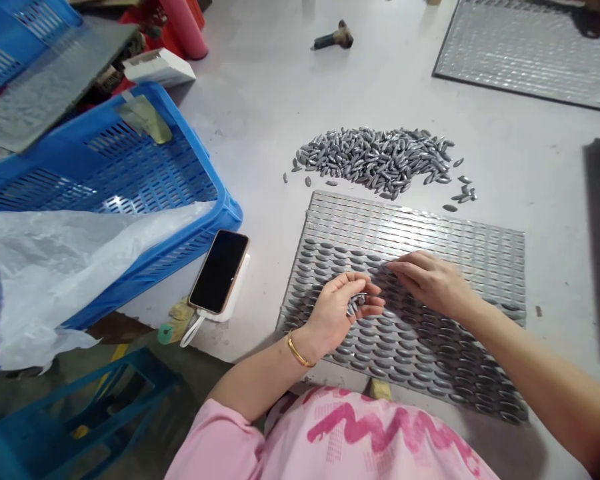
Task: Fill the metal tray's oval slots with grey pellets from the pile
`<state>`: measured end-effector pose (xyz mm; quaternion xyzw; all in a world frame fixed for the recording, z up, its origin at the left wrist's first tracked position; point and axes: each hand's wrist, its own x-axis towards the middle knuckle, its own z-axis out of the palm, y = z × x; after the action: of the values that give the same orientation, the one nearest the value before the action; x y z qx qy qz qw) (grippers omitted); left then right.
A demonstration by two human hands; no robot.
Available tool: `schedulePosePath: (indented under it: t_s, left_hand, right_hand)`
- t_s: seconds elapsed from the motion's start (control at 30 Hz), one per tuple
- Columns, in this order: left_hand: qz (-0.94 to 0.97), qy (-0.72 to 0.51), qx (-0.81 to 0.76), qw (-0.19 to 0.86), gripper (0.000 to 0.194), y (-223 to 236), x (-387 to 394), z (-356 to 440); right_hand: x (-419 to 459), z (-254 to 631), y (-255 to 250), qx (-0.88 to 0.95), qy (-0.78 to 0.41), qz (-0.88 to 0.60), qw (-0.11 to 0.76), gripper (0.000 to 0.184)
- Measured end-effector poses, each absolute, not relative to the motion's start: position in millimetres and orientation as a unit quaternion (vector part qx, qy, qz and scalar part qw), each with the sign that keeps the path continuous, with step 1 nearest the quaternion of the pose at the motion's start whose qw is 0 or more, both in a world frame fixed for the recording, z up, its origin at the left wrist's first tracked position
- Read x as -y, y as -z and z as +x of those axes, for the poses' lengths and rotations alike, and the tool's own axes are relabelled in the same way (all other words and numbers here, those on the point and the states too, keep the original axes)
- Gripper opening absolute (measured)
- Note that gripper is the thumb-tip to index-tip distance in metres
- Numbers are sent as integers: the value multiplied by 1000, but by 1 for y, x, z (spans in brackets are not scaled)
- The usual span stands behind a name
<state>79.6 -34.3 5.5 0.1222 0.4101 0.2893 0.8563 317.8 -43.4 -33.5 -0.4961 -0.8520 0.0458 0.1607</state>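
A grey slotted tray (405, 223) lies in front of me, its near rows filled with grey spindle-shaped pieces (365, 347) and its far rows showing bare slots. My left hand (337, 307) is cupped over the tray's left part, holding several of the same small pieces (356, 303) against the fingers. At the end of a partly filled row, my right hand (433, 280) pinches with its fingertips on a grey spindle-shaped piece, mostly hidden by the fingers. Just beyond the tray, a loose heap of these pieces (375, 157) is spread on the table.
To the left, a blue plastic crate (225, 200) holds a clear plastic bag (80, 253). A phone (220, 272) with a white cable lies beside it. A small hammer-like tool (334, 37) lies farther back. Another slotted tray (520, 60) is at upper right, with part of a hand above it.
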Motion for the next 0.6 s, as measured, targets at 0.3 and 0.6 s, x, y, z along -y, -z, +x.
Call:
schedulePosePath:
  t_s: [0.3,0.6]
  left_hand:
    - [119,-296,-399,860,14,-1,34,78]
    - [117,-304,-400,857,12,-7,34,78]
  right_hand:
    - [40,322,28,881,-46,-462,90,27]
    - [38,322,24,890,-11,-454,41,27]
